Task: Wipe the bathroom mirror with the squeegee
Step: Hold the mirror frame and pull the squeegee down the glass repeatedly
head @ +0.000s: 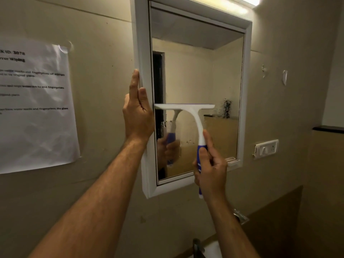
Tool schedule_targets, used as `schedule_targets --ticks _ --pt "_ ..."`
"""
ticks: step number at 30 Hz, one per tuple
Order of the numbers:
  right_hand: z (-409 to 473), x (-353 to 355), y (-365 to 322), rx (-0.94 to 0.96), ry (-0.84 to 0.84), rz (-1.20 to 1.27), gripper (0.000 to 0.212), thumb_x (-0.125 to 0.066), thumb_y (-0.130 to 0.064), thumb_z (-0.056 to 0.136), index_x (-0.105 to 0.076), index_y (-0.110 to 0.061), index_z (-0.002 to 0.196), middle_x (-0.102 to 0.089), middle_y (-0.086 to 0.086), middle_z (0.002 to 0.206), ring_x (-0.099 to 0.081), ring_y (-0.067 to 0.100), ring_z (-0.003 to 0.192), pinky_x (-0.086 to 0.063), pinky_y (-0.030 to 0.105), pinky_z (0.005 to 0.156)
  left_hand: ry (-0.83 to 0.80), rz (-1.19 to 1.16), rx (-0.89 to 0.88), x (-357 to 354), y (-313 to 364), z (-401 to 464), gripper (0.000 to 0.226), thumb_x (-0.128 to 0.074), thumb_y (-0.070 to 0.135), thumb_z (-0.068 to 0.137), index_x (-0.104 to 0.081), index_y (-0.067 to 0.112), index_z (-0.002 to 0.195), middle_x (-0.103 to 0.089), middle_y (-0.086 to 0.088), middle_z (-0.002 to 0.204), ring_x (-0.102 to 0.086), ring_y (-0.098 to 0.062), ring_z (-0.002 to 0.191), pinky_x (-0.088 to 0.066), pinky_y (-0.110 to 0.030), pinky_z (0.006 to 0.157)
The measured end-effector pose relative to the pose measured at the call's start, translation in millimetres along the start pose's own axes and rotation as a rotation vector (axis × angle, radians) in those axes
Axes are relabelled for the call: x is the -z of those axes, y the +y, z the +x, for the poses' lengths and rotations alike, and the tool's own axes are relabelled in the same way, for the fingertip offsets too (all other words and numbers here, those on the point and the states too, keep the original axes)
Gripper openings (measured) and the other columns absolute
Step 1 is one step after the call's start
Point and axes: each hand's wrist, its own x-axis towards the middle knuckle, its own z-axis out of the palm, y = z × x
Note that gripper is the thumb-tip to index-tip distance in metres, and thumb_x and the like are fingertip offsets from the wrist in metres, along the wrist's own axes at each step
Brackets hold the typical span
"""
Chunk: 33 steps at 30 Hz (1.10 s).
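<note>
A mirror (pixel 201 75) in a white frame (pixel 142 53) hangs on the beige wall. My right hand (pixel 211 168) grips the blue-and-white handle of a squeegee (pixel 188 107); its white blade lies flat against the glass, level, about halfway down on the left side. Below the blade the glass looks smeared and foggy, with dark speckled marks to the blade's right. My left hand (pixel 138 110) holds the frame's left edge, index finger pointing up along it and thumb on the frame's front.
A printed paper sheet (pixel 35 108) is taped to the wall on the left. A white switch plate (pixel 266 148) sits right of the mirror. A lit tube light (pixel 242 2) runs above. A tap (pixel 198 246) and a metal bracket (pixel 241 216) sit below.
</note>
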Motion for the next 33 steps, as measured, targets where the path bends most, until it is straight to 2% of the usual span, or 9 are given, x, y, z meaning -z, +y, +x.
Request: schedule_targets --ticks 5,10,15,18,20,23,26,29,33 --pt "-47 16 27 -0.083 -0.025 0.041 0.045 -0.048 -0.026 0.096 -0.052 -0.061 0.123 -0.055 0.006 0.067 -0.042 0.020 0.054 -0.038 0.025 0.042 0.023 0.010 -0.010 1 1 0 0.045 -0.032 0.020 0.106 -0.027 0.016 0.150 -0.032 0.032 0.100 -0.035 0.038 0.086 -0.028 0.012 0.073" --pt "-22 12 8 -0.073 0.007 0.037 0.042 -0.047 -0.021 0.099 -0.052 -0.051 0.130 -0.059 0.006 0.074 -0.046 0.014 0.054 -0.040 0.023 0.042 0.034 0.021 -0.010 0 2 0 0.045 -0.031 0.019 0.106 -0.026 0.015 0.150 -0.031 0.033 0.099 -0.036 0.037 0.085 -0.030 0.011 0.070" --pt "9 -3 -13 -0.026 -0.006 0.055 0.043 -0.046 -0.018 0.101 -0.047 -0.047 0.133 -0.066 -0.025 0.091 -0.050 0.017 0.066 -0.045 0.026 0.048 0.045 0.020 -0.029 2 4 0 0.046 -0.029 0.026 0.105 -0.027 0.021 0.151 -0.033 0.037 0.099 -0.054 0.011 0.087 -0.037 0.001 0.069" --pt "-12 4 5 -0.034 -0.018 0.070 0.042 -0.047 -0.024 0.099 -0.050 -0.055 0.127 -0.061 0.001 0.076 -0.046 0.016 0.055 -0.041 0.023 0.042 0.050 0.015 -0.027 1 3 0 0.045 -0.030 0.024 0.105 -0.027 0.020 0.150 -0.033 0.036 0.101 -0.048 0.022 0.084 -0.035 0.006 0.069" --pt "-36 12 26 -0.054 -0.019 0.092 0.042 -0.048 -0.030 0.094 -0.052 -0.060 0.122 -0.053 0.008 0.067 -0.042 0.016 0.050 -0.038 0.023 0.040 0.054 0.002 -0.036 0 2 0 0.045 -0.030 0.023 0.106 -0.027 0.020 0.150 -0.031 0.036 0.120 -0.044 0.029 0.091 -0.034 0.008 0.074" --pt "-61 21 45 -0.126 -0.030 0.104 0.043 -0.048 -0.033 0.089 -0.053 -0.064 0.118 -0.051 0.009 0.064 -0.039 0.017 0.048 -0.036 0.023 0.039 0.056 -0.004 -0.060 -1 1 0 0.045 -0.028 0.030 0.105 -0.028 0.024 0.150 -0.035 0.031 0.129 -0.058 0.004 0.092 -0.048 -0.012 0.081" --pt "-52 21 39 -0.118 -0.016 0.097 0.042 -0.048 -0.032 0.090 -0.054 -0.058 0.123 -0.055 0.004 0.064 -0.040 0.018 0.049 -0.037 0.024 0.040 0.059 0.006 -0.036 -2 -6 2 0.046 -0.024 0.043 0.103 -0.023 0.037 0.149 -0.059 0.007 0.120 -0.050 -0.011 0.066 -0.058 -0.042 0.066" --pt "-21 11 20 -0.057 0.003 0.106 0.041 -0.048 -0.030 0.095 -0.053 -0.050 0.130 -0.058 0.005 0.069 -0.042 0.018 0.052 -0.039 0.025 0.041 0.060 0.016 -0.013 -2 -11 3 0.046 -0.023 0.046 0.102 -0.022 0.040 0.148 -0.059 -0.004 0.097 -0.044 -0.011 0.059 -0.056 -0.041 0.059" --pt "1 -2 9 -0.020 0.007 0.108 0.042 -0.047 -0.022 0.100 -0.050 -0.046 0.134 -0.056 0.008 0.071 -0.042 0.019 0.054 -0.040 0.024 0.042 0.051 0.011 -0.010 -2 -9 2 0.046 -0.025 0.041 0.103 -0.023 0.035 0.149 -0.051 0.020 0.102 -0.051 -0.015 0.065 -0.057 -0.039 0.067"
